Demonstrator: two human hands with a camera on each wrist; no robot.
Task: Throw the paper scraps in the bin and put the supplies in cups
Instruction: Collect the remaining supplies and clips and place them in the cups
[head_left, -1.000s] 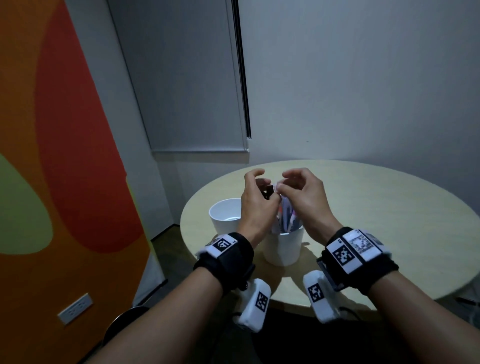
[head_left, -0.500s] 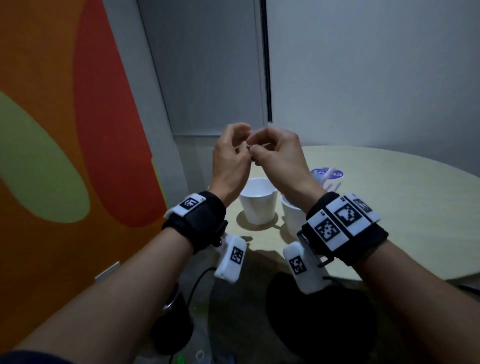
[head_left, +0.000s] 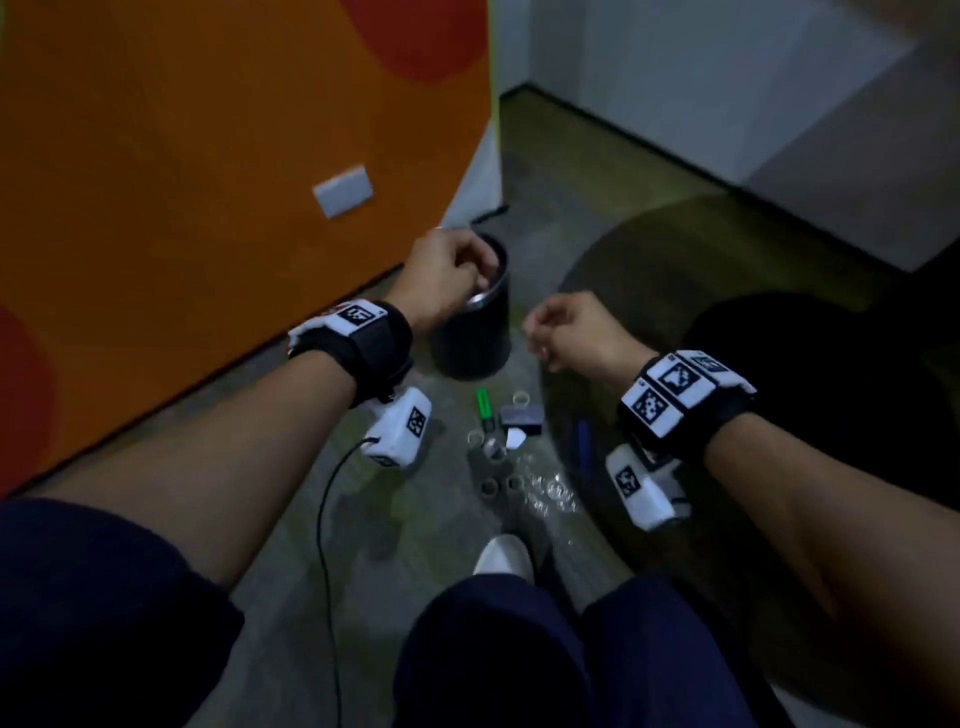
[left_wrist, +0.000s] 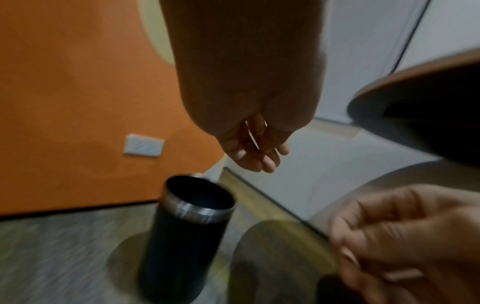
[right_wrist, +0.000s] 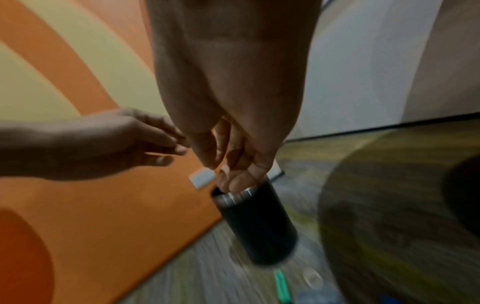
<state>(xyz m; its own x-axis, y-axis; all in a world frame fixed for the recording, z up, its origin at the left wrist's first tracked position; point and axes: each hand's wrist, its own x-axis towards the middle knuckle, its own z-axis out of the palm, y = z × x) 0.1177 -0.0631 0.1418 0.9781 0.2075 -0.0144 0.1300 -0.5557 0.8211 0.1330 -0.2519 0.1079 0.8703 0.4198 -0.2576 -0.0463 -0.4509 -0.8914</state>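
Hovering left hand (head_left: 447, 273), fingers loose, above black bin (head_left: 475, 332) mouth; right hand (head_left: 569, 330) beside, fingers curled, grip contents unclear. Green marker (head_left: 484, 409), tape rings (head_left: 521, 399), dark box (head_left: 520, 420) litter floor (head_left: 415, 519) below bin. Orange wall (head_left: 208, 156), outlet (head_left: 343, 190) left.

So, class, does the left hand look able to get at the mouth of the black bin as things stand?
Probably yes. The left hand hangs close above the bin, whose mouth is open and lidless; nothing shows between them. The right hand is off to one side.
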